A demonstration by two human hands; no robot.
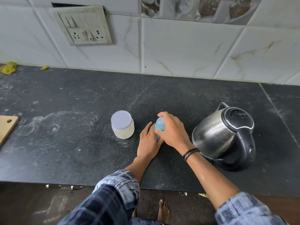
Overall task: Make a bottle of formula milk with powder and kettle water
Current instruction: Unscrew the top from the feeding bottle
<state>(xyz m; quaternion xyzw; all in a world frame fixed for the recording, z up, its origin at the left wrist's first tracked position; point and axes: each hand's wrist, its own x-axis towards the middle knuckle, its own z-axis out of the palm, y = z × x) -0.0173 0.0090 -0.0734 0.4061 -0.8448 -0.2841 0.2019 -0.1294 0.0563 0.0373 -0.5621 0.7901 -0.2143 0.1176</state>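
wooden board (7, 127): left edge of counter (65, 159) | switch panel (84, 26): on tiled wall (178, 46) | yellow scrap (9, 67): back-left of counter

Most of the bottle (159, 126) is hidden: the right hand (174, 132) wraps its top and right side and the left hand (149, 143) covers its lower body, so only a blue patch shows and what is inside cannot be told. The jar (122, 125) shows its contents only as a pale haze. The kettle (227, 135) hides its own base. The chopping board (7, 127) and the yellow cloth (9, 67) are cut off by the left edge. A small green and yellow thing (45, 68) by the wall is too small to name
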